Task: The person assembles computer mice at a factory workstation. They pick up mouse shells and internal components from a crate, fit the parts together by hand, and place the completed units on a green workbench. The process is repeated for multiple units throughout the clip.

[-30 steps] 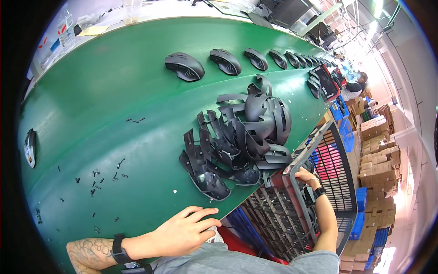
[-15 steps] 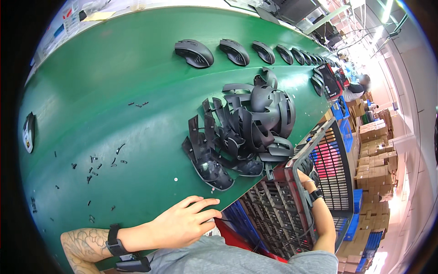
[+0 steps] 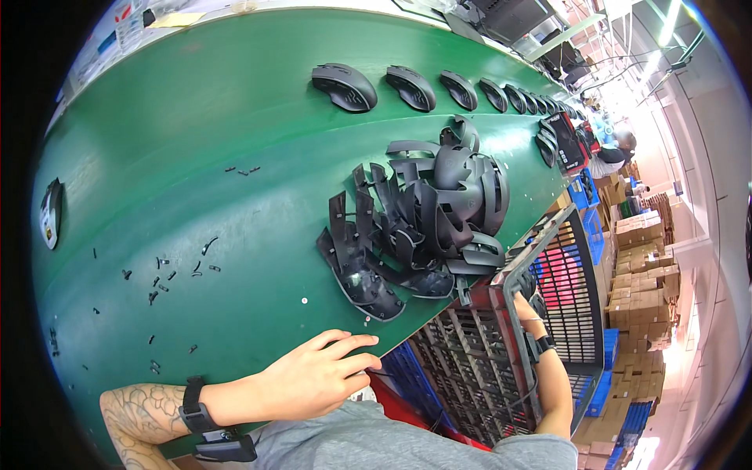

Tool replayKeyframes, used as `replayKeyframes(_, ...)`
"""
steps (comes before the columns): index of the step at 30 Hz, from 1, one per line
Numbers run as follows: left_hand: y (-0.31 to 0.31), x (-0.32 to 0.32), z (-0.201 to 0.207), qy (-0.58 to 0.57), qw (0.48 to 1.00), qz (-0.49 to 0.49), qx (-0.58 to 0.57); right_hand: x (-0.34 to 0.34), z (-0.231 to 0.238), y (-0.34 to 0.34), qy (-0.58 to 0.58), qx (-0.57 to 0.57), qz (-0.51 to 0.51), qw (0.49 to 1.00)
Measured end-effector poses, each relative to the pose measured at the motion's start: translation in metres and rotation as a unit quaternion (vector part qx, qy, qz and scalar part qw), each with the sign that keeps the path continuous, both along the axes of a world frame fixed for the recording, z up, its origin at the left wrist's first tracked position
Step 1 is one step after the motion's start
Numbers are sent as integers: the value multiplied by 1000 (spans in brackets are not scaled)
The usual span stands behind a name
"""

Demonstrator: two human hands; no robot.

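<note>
My left hand is held at the near edge of the green table, palm down, fingers spread and nothing visible in them. Over on the right, my right hand reaches inside a dark plastic crate; the crate's rim hides its fingers. Black parts lie in the crate close to that hand. Between the two hands and farther back, a heap of black curved mouse shells covers the table. At the heap's near end lies a shiny shell piece.
A row of black computer mice runs along the far side. Small black parts are scattered at left, with a black and white mouse part beyond. A black and red box stands far right; stacked cartons line the floor.
The view has shifted slightly, so the things on the table sit a little differently in it. Both hands keep nearly the same places, the right one still inside the crate.
</note>
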State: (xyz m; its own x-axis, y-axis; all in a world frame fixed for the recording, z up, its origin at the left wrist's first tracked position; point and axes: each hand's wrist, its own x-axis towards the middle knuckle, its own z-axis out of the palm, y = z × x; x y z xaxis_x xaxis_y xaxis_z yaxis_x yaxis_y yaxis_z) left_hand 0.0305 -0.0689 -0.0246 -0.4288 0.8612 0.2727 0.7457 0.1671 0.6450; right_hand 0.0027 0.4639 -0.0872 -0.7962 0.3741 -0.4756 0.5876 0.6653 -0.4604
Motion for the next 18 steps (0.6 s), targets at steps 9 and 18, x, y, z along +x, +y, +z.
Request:
replayKeyframes(9,-1,0,1,1,1000,3,6,22,23,23,-33,-410,-101,906)
replayKeyframes(18,-1,0,0,3,1000,5,13,33,40,-48,-84,-191,121,971)
